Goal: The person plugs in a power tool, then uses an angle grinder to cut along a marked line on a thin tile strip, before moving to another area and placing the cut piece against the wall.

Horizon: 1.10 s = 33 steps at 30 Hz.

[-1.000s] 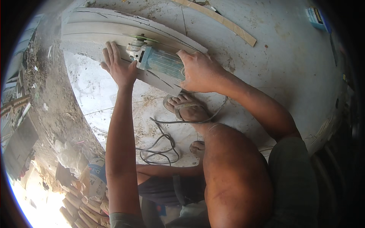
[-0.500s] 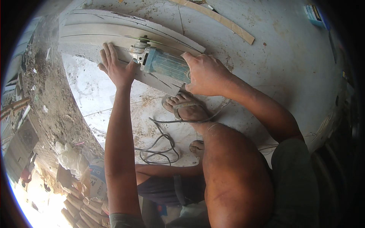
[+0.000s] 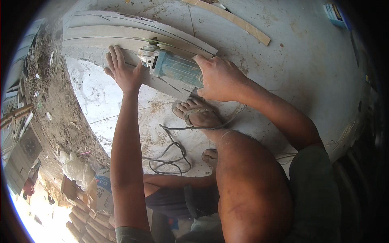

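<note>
My right hand [image 3: 222, 79] is wrapped round the rear body of a teal angle grinder [image 3: 178, 69]. The grinder lies across the boards with its metal head toward my left hand. Its thin disc [image 3: 162, 43] stands on edge along the pale strip [image 3: 101, 34], at a dark line there. My left hand [image 3: 123, 71] rests on the grey slab [image 3: 170, 87], fingers stretched out flat and the thumb close beside the grinder head. Behind the pale strip lies another whitish board [image 3: 125, 19] with a rough edge.
My sandalled foot [image 3: 202, 117] is just beside the slab's near end. A black cord [image 3: 172, 158] lies looped on the dusty floor. A loose tan strip [image 3: 239, 22] lies at the back, and a blue container [image 3: 334, 16] at far right. Bags [image 3: 103, 192] stand at lower left.
</note>
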{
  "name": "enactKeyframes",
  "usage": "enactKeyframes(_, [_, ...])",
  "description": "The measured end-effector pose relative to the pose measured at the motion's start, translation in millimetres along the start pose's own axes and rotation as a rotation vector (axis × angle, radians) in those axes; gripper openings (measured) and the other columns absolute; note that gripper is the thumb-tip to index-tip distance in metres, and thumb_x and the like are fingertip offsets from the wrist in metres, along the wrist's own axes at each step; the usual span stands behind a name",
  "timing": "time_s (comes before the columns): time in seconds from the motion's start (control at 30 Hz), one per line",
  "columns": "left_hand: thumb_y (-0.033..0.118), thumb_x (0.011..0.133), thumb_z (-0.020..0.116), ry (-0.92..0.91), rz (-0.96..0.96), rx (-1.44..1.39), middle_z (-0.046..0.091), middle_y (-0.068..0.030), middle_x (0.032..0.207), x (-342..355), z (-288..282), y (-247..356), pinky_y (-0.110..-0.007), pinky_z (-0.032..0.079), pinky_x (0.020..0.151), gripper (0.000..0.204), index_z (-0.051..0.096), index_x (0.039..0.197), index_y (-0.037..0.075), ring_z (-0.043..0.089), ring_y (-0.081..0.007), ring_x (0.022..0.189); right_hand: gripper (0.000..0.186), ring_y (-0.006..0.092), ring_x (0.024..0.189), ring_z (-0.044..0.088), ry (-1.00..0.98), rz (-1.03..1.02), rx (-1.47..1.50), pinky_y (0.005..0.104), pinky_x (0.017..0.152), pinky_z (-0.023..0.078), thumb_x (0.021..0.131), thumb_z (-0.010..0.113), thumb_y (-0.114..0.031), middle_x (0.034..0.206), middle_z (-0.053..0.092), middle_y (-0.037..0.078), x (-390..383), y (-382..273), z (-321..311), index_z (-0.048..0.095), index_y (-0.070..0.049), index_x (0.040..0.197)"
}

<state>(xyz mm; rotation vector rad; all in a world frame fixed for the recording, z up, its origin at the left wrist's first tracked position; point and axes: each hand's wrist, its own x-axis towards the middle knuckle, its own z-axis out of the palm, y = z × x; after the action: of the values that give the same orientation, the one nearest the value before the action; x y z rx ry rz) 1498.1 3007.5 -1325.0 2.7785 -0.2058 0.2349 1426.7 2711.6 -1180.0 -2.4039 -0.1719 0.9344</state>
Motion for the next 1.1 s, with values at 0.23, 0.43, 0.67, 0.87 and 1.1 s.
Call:
enactKeyframes(0.23, [0.049,0.072,0.078,-0.003,-0.006,-0.014,0.028,-0.0131,0.168,-0.3,-0.5,0.8,-0.066,0.009,0.121,0.107,0.032,0.160,0.009,0.020,-0.0372,0.156,0.075,0.0347,0.094,0.072,0.039,-0.049,-0.006,0.0465,0.095,0.055,0.072,0.075,-0.018,0.084,0.073,0.015,4.6,2.7,4.7,0.048,0.008,0.137])
enactKeyframes(0.43, [0.047,0.072,0.077,-0.006,-0.002,-0.014,0.028,-0.0129,0.168,-1.2,-1.4,0.4,-0.065,0.009,0.121,0.106,0.032,0.160,0.008,0.021,-0.0367,0.156,0.075,0.0353,0.094,0.072,0.053,-0.063,-0.005,0.0472,0.095,0.055,0.072,0.075,-0.019,0.084,0.073,0.015,5.7,3.5,6.1,0.048,0.007,0.137])
enactKeyframes(0.67, [0.048,0.074,0.078,-0.007,-0.014,0.001,0.028,-0.0127,0.168,0.0,-0.7,1.1,-0.065,0.009,0.122,0.105,0.032,0.161,0.009,0.021,-0.0360,0.156,0.075,0.0364,0.095,0.071,0.014,-0.021,0.020,0.0476,0.094,0.055,0.073,0.076,-0.018,0.084,0.073,0.016,-1.4,5.7,3.2,0.048,0.006,0.137])
enactKeyframes(0.87, [0.069,0.076,0.076,0.007,-0.040,-0.010,0.031,-0.0155,0.166,0.4,-3.4,10.2,-0.066,0.008,0.121,0.112,0.035,0.158,0.005,0.021,-0.0371,0.156,0.071,0.0418,0.096,0.070,-0.010,0.050,0.013,0.0504,0.091,0.055,0.073,0.077,-0.018,0.091,0.072,0.021,-20.5,19.7,5.3,0.047,0.005,0.134])
enactKeyframes(1.1, [0.074,0.078,0.072,0.013,-0.035,-0.022,0.032,-0.0176,0.165,0.2,-4.1,11.5,-0.067,0.008,0.121,0.112,0.037,0.157,0.004,0.021,-0.0384,0.155,0.048,0.0402,0.090,0.071,0.091,0.012,0.038,0.0484,0.084,0.058,0.074,0.074,-0.015,0.086,0.073,0.019,-39.5,26.4,11.9,0.054,0.003,0.113])
